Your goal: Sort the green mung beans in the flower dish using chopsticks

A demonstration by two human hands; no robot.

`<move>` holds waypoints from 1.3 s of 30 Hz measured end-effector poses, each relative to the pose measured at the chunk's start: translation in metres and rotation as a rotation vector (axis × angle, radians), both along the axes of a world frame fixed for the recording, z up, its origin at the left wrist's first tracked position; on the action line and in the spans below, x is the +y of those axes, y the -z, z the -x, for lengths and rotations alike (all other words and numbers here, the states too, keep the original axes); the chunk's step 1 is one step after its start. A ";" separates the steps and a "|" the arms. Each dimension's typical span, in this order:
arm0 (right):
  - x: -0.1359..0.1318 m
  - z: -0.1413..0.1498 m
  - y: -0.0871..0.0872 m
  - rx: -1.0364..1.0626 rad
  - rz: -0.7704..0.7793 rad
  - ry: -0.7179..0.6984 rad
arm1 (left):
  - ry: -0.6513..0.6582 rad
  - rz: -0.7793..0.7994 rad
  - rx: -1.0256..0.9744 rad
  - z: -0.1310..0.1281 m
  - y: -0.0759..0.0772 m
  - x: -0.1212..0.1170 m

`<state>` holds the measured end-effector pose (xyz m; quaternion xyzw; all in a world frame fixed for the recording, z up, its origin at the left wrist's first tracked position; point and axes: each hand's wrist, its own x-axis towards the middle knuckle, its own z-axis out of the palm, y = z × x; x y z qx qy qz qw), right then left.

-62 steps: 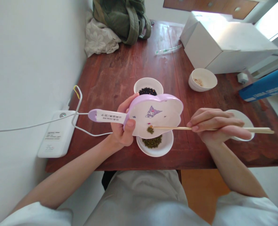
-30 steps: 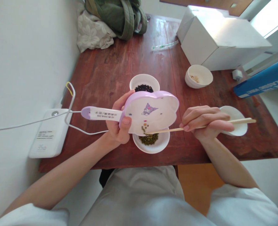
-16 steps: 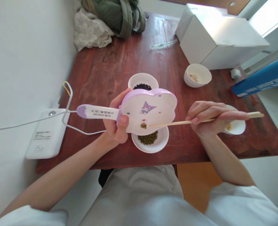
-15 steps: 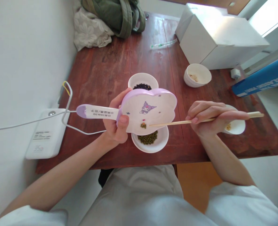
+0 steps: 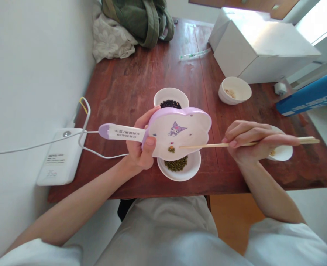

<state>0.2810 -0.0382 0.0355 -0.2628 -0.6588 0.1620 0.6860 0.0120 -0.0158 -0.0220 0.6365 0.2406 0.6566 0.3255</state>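
Observation:
My left hand (image 5: 143, 149) is closed around the near end of a handled, flower-shaped dish (image 5: 192, 127), white inside with a purple rim and a cartoon print. The dish is held above the table, tilted toward me. A small cluster of green mung beans (image 5: 171, 149) lies near its lower edge. My right hand (image 5: 252, 142) grips a pair of wooden chopsticks (image 5: 207, 145), whose tips point left, just beside those beans. Below the dish's near edge stands a white bowl of mung beans (image 5: 177, 164). Behind it, partly covered, is a white bowl of black beans (image 5: 170, 104).
A white bowl (image 5: 284, 153) with yellowish bits sits behind my right hand. Another bowl (image 5: 235, 90) holds pale pieces. A white box (image 5: 263, 48), a blue package (image 5: 313, 94), a green bag (image 5: 141, 22) and a white power bank (image 5: 57, 157) with a cable surround the table.
The whole view has shifted slightly to the right. Both hands, the dish, the chopsticks and the bean cluster keep nearly the same places relative to each other.

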 end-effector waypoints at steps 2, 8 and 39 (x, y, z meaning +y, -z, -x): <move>-0.001 -0.001 0.001 -0.010 -0.005 -0.019 | -0.023 -0.019 0.024 0.000 0.000 0.000; -0.001 0.003 0.005 -0.045 -0.044 -0.142 | -0.050 -0.039 0.056 -0.001 -0.001 0.000; 0.003 0.009 0.003 -0.154 -0.038 -0.259 | -0.011 -0.072 0.005 -0.003 -0.002 0.003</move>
